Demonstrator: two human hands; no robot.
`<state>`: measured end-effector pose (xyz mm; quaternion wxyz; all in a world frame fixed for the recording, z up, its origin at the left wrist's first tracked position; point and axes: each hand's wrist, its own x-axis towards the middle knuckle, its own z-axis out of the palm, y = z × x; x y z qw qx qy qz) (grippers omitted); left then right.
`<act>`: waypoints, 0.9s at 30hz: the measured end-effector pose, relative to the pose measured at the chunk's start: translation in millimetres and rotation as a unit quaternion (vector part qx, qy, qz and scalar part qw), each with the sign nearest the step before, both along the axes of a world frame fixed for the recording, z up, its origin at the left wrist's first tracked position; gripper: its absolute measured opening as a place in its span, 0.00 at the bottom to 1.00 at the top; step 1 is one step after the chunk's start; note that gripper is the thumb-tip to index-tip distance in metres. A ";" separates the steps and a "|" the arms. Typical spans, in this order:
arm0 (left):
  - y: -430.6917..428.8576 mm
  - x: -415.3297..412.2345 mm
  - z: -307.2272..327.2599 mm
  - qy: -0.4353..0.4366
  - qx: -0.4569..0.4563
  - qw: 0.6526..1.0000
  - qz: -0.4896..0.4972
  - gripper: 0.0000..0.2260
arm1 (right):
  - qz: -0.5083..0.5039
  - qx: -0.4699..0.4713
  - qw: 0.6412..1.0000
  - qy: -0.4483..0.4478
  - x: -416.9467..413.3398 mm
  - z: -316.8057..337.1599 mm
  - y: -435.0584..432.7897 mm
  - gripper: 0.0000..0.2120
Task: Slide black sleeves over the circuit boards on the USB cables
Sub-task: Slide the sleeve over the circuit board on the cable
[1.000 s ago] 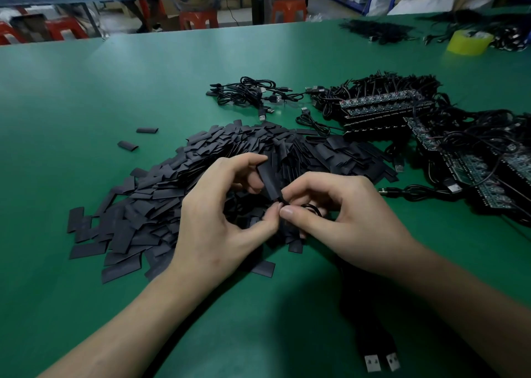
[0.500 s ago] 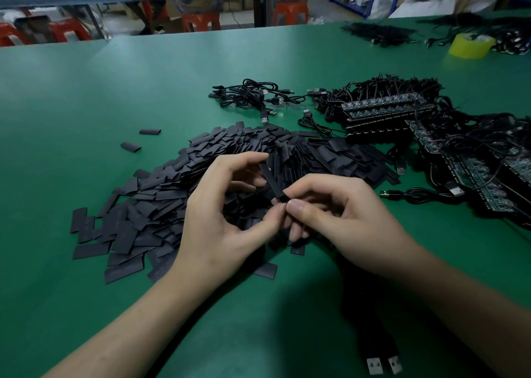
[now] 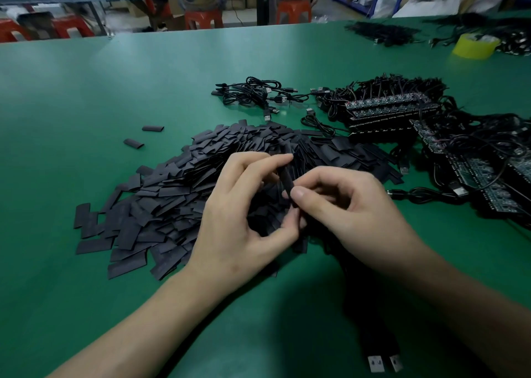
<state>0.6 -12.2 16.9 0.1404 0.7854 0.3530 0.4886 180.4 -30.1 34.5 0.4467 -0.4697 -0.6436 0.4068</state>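
Observation:
My left hand [image 3: 238, 219] pinches a black sleeve [image 3: 286, 173] between forefinger and thumb, holding it nearly upright above the heap of flat black sleeves [image 3: 172, 199]. At the sleeve's lower end my right hand [image 3: 344, 205] pinches it too, thumb on top. Whatever passes into the sleeve there is hidden by the fingers. Black cable runs from under my right hand toward me and ends in two USB plugs [image 3: 383, 363] near the table's front edge. Rows of circuit boards with cables [image 3: 390, 105] lie at the right.
A bundle of loose USB cables [image 3: 253, 93] lies behind the heap. Two stray sleeves [image 3: 133, 143] sit to the left on the green table [image 3: 86, 90]. A yellow tape roll [image 3: 475, 46] and more cable piles stand far right. Red stools are beyond the table.
Both hands have lifted slightly and tilted the sleeve more upright. My right thumb has slid up onto the sleeve's lower end.

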 end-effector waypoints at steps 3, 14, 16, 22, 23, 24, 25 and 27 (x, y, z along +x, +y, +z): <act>-0.1 -0.2 -1.5 -0.012 0.008 1.000 0.013 0.24 | 0.039 -0.069 0.991 0.111 3.0 4.3 2.7 0.08; 2.2 -3.2 -2.0 -0.023 -0.024 0.999 0.032 0.22 | 0.082 -0.160 0.966 0.186 6.8 0.6 6.6 0.14; 2.7 -4.4 -1.1 -0.019 -0.022 0.999 0.041 0.21 | 0.086 -0.161 0.967 0.176 8.2 -0.2 7.5 0.16; 1.1 -7.4 2.2 -0.023 -0.017 0.997 0.065 0.19 | 0.101 -0.135 0.974 0.149 9.5 -0.2 7.0 0.09; 0.8 -7.4 2.5 -0.024 -0.015 0.997 0.068 0.19 | 0.099 -0.127 0.975 0.152 9.0 -0.7 6.9 0.07; 0.6 -7.5 2.6 -0.025 -0.011 0.997 0.072 0.19 | 0.097 -0.121 0.976 0.154 8.5 -1.0 6.9 0.06; 0.5 -8.0 2.7 -0.026 -0.006 0.997 0.077 0.19 | 0.097 -0.116 0.976 0.155 8.3 -1.2 6.9 0.05; 0.8 -8.7 2.8 -0.026 0.005 0.996 0.086 0.19 | 0.099 -0.106 0.978 0.150 8.7 -2.0 7.1 0.05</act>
